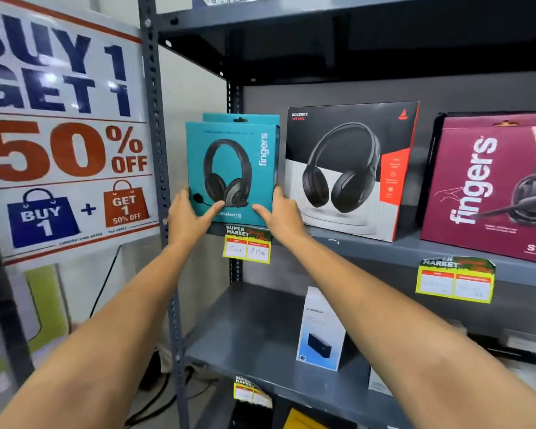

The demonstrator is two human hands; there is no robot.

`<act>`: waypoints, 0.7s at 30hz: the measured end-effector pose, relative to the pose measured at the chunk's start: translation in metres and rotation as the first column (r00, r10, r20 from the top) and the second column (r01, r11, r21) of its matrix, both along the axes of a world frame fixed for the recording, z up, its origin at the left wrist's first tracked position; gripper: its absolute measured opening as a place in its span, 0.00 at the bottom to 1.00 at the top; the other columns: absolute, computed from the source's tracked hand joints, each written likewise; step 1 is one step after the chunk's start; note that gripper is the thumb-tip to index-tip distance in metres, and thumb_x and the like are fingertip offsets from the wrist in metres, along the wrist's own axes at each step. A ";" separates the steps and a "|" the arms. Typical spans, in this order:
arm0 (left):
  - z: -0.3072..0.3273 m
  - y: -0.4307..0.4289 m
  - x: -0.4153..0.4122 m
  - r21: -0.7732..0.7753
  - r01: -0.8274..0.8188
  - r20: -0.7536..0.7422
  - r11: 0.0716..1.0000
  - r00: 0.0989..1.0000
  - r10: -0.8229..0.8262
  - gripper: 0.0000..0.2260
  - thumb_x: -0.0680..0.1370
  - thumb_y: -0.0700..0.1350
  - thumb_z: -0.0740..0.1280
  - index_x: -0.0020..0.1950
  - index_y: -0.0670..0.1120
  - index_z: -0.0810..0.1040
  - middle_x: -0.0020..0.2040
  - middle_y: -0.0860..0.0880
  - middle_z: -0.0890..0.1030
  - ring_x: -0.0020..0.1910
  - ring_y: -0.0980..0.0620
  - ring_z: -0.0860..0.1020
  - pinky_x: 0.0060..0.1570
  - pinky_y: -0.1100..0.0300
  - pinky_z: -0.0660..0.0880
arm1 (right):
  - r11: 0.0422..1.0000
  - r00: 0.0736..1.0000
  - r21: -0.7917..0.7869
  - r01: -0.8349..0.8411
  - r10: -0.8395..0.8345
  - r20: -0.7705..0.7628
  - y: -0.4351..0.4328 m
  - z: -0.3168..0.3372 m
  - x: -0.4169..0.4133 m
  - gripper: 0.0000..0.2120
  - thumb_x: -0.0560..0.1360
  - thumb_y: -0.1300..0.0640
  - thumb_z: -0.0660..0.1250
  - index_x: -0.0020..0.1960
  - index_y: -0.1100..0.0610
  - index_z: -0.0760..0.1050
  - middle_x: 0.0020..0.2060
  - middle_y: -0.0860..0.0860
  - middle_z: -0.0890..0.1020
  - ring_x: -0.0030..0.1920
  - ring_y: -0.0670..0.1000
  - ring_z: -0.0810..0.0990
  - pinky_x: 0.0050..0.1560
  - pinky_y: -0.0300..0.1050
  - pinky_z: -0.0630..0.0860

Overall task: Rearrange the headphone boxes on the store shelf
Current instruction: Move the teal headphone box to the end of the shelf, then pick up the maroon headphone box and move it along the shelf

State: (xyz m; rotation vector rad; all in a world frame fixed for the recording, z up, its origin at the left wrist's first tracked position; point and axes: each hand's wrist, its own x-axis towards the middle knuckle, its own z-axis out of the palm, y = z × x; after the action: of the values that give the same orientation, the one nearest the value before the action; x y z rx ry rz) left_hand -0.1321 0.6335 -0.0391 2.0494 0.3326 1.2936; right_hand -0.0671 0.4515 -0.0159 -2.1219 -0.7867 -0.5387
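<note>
A teal headphone box [229,162] stands upright at the left end of the grey shelf [384,247], with a second teal box [254,118] right behind it. My left hand [188,216] grips the front box's lower left corner, thumb on its face. My right hand [279,213] holds its lower right corner. To the right stand a black, white and red headphone box [350,171] and a maroon headphone box [489,187].
A grey perforated upright [158,150] rises left of the boxes, with a large sale poster [65,128] beyond it. Yellow price tags [247,247] [455,283] hang on the shelf edge. A small white speaker box [321,331] stands on the lower shelf [245,329].
</note>
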 end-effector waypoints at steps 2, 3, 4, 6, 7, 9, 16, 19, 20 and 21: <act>-0.001 -0.003 0.000 -0.018 -0.002 0.018 1.000 1.000 0.003 0.32 0.70 0.56 0.75 0.65 0.40 0.70 0.62 0.41 0.74 0.61 0.47 0.74 0.53 0.60 0.72 | 1.000 1.000 -0.018 0.004 -0.004 -0.015 -0.005 -0.002 0.003 0.20 0.77 0.49 0.66 0.60 0.63 0.69 0.56 0.60 0.80 0.55 0.59 0.79 0.46 0.48 0.76; -0.003 -0.005 -0.003 -0.046 -0.025 0.047 0.999 0.999 0.027 0.33 0.69 0.56 0.76 0.65 0.40 0.68 0.62 0.41 0.73 0.60 0.48 0.73 0.54 0.60 0.71 | 1.000 1.000 -0.017 0.007 -0.007 -0.023 -0.010 -0.003 0.002 0.19 0.76 0.50 0.67 0.58 0.63 0.72 0.54 0.60 0.81 0.53 0.58 0.80 0.45 0.47 0.75; -0.008 -0.008 -0.006 -0.075 -0.083 0.076 0.994 0.993 0.088 0.33 0.69 0.56 0.76 0.64 0.40 0.68 0.61 0.42 0.72 0.59 0.49 0.72 0.54 0.59 0.71 | 1.000 1.000 0.001 0.004 -0.004 -0.025 -0.016 -0.003 0.001 0.17 0.76 0.51 0.68 0.55 0.64 0.74 0.51 0.59 0.82 0.50 0.57 0.80 0.45 0.46 0.74; -0.020 -0.017 -0.010 -0.068 -0.227 0.118 0.971 0.965 0.234 0.28 0.68 0.58 0.75 0.57 0.41 0.70 0.54 0.43 0.74 0.53 0.45 0.75 0.52 0.52 0.73 | 0.999 1.000 0.032 -0.008 0.008 -0.004 -0.037 -0.006 -0.002 0.11 0.75 0.54 0.69 0.47 0.63 0.77 0.44 0.59 0.83 0.45 0.55 0.79 0.44 0.45 0.74; -0.027 -0.024 -0.010 -0.028 -0.253 0.133 0.967 0.958 0.255 0.23 0.69 0.57 0.74 0.51 0.43 0.70 0.48 0.44 0.75 0.48 0.43 0.76 0.49 0.48 0.73 | 1.000 0.999 0.022 -0.010 0.010 0.036 -0.052 -0.009 -0.004 0.09 0.74 0.56 0.69 0.42 0.62 0.77 0.40 0.58 0.83 0.41 0.54 0.78 0.42 0.44 0.72; -0.041 -0.051 -0.008 0.078 -0.195 0.146 0.978 0.972 0.182 0.15 0.70 0.53 0.73 0.42 0.46 0.70 0.39 0.48 0.75 0.40 0.42 0.76 0.43 0.49 0.71 | 0.999 0.988 -0.046 -0.004 0.011 0.156 -0.090 -0.016 -0.008 0.10 0.74 0.58 0.69 0.36 0.62 0.77 0.33 0.55 0.81 0.36 0.51 0.75 0.39 0.42 0.67; -0.048 -0.211 0.008 0.458 0.225 0.108 0.860 0.946 -0.305 0.09 0.74 0.49 0.67 0.40 0.45 0.73 0.35 0.50 0.76 0.36 0.47 0.75 0.37 0.51 0.73 | 0.953 0.894 -0.233 0.195 -0.075 0.443 -0.253 -0.040 -0.026 0.16 0.74 0.49 0.63 0.32 0.57 0.74 0.31 0.53 0.79 0.35 0.58 0.79 0.34 0.50 0.76; -0.025 -0.281 0.021 0.443 0.402 0.096 0.801 0.867 -0.488 0.09 0.74 0.47 0.68 0.48 0.43 0.75 0.43 0.47 0.78 0.42 0.46 0.75 0.43 0.50 0.74 | 0.962 0.802 -0.023 0.271 -0.212 0.558 -0.319 -0.032 -0.027 0.20 0.75 0.51 0.63 0.27 0.60 0.72 0.25 0.53 0.76 0.29 0.55 0.75 0.31 0.47 0.74; -0.014 -0.303 0.027 0.440 0.451 0.088 0.777 0.839 -0.537 0.11 0.75 0.47 0.68 0.52 0.42 0.75 0.47 0.45 0.78 0.45 0.46 0.76 0.47 0.49 0.75 | 0.958 0.755 0.080 0.276 -0.267 0.599 -0.338 -0.026 -0.027 0.20 0.75 0.53 0.65 0.27 0.60 0.71 0.24 0.53 0.75 0.29 0.54 0.73 0.32 0.44 0.72; -0.004 -0.325 0.032 0.423 0.497 0.080 0.758 0.813 -0.577 0.15 0.75 0.47 0.69 0.56 0.40 0.75 0.51 0.44 0.77 0.49 0.46 0.76 0.51 0.48 0.75 | 0.944 0.727 0.184 0.275 -0.329 0.603 -0.356 -0.018 -0.027 0.18 0.74 0.55 0.67 0.27 0.60 0.70 0.25 0.53 0.75 0.30 0.53 0.72 0.34 0.40 0.69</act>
State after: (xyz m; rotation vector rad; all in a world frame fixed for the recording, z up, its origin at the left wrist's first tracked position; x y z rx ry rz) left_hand -0.1004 0.3081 -0.0426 2.0656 -0.6302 1.2380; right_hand -0.0938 0.0959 -0.0340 -2.0025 -0.7434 -1.4929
